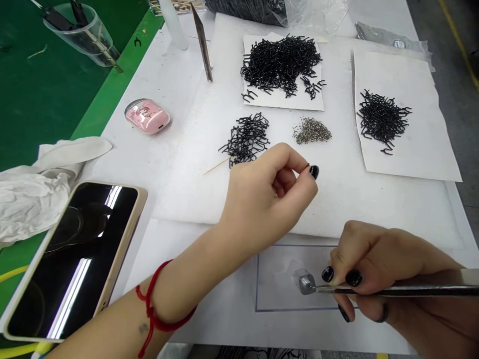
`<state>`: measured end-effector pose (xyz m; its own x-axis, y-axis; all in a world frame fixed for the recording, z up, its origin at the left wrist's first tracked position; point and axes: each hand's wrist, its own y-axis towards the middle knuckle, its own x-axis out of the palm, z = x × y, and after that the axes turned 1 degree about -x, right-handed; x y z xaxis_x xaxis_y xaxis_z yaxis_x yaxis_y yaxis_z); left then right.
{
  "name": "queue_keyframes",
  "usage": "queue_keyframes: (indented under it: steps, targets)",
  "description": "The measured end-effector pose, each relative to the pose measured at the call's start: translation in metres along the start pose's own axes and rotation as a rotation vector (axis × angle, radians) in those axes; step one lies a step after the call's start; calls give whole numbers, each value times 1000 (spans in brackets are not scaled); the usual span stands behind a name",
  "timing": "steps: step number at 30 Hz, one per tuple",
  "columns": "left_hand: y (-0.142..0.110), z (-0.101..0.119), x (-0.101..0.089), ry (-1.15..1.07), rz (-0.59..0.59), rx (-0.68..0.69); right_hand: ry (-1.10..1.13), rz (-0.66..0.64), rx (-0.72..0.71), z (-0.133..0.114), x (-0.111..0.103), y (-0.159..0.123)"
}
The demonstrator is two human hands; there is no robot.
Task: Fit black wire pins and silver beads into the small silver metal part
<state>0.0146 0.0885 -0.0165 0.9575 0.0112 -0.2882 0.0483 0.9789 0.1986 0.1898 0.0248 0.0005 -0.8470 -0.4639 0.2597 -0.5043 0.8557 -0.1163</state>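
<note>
My left hand (269,194) is raised over the white foam sheet with thumb and forefinger pinched together; whatever is between the fingertips is too small to make out. Just beyond it are a small pile of tiny metallic bits (312,131) and a cluster of black forked pieces (247,137), with a wooden toothpick (216,166) beside the cluster. My right hand (374,262) grips metal tweezers (411,289). The tweezers' tip is at a dark, shiny little spot (307,283) on a clear rectangular plate (273,301); whether the tip holds anything is unclear.
Larger heaps of black forked pieces lie on white cards (282,62) (415,149). On the left are a phone (75,259), a pink earphone case (147,116), a white cloth glove (33,199) and a plastic cup (82,35). A pointed blade-like strip (202,42) stands behind.
</note>
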Motion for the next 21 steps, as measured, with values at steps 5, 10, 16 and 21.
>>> queue_keyframes:
  steps: [5,10,16,21]
  targets:
    - [1,-1,0,1,1,1,-89,-62,-36,2,-5,-4]
    - [0,-2,0,-2,-6,10,-118,-32,-28,-1,-2,-4]
    - [2,-2,0,-4,-6,6,-137,-29,-17,-2,-3,-2]
    - [1,-3,0,5,-6,1,-166,-23,3,-4,-2,-4]
